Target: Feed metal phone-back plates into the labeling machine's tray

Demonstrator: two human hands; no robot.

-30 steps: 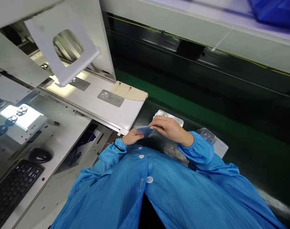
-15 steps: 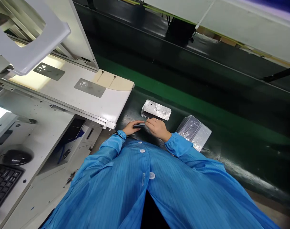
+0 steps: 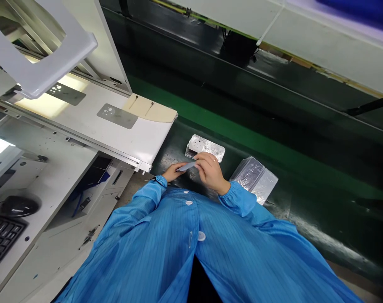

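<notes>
Both of my hands hold one thin flat grey-blue panel [image 3: 186, 166] close to my chest, over the dark green belt. My left hand [image 3: 171, 172] grips its near left end with curled fingers. My right hand [image 3: 210, 171] is closed over its right end from above. Just beyond my right hand lies a small stack of shiny silver panels [image 3: 205, 147] with camera cut-outs. A second stack in clear wrap [image 3: 254, 176] lies to the right of my right wrist. I wear blue sleeves.
A white machine table [image 3: 141, 139] with two grey panels [image 3: 117, 115] on it stands at left, under a white hinged cover [image 3: 40, 63]. A mouse [image 3: 18, 206] and a keyboard [image 3: 2, 240] sit at lower left. The green conveyor belt [image 3: 273, 143] runs across the right.
The view swung right and down a second ago, then settled. The panel in my hands tilted from edge-on to slightly raised, and my right hand moved over its right end.
</notes>
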